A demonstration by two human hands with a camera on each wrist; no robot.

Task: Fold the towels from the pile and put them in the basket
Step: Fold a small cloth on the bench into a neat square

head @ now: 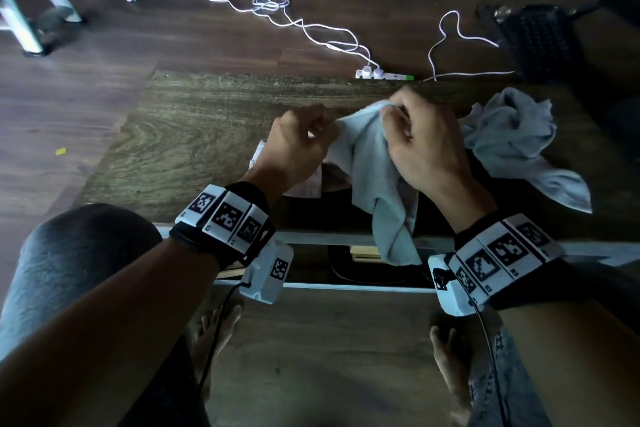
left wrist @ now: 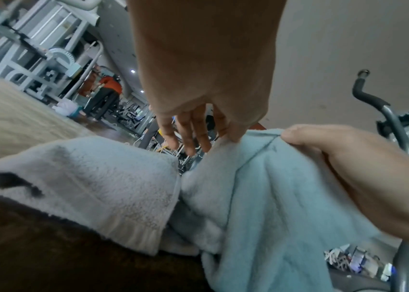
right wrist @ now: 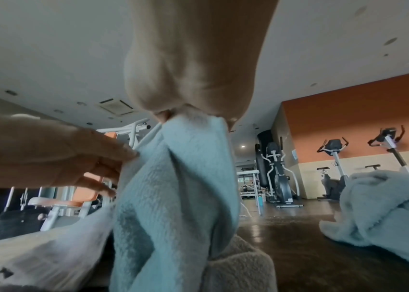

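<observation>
In the middle of the head view both hands hold one light blue towel [head: 367, 163] up above the wooden table [head: 194, 128] — the right hand [head: 426, 146] pinches its top edge, and the left hand [head: 298, 146] pinches the same edge just to the left, its other fingers loose. The towel hangs down past the table's near edge, twisted at its lower end. Right of the hands a crumpled pile of towels [head: 512, 142] lies on the table, apart from the held one. In the left wrist view a folded whitish towel [left wrist: 93, 187] lies at lower left beside the hanging cloth.
</observation>
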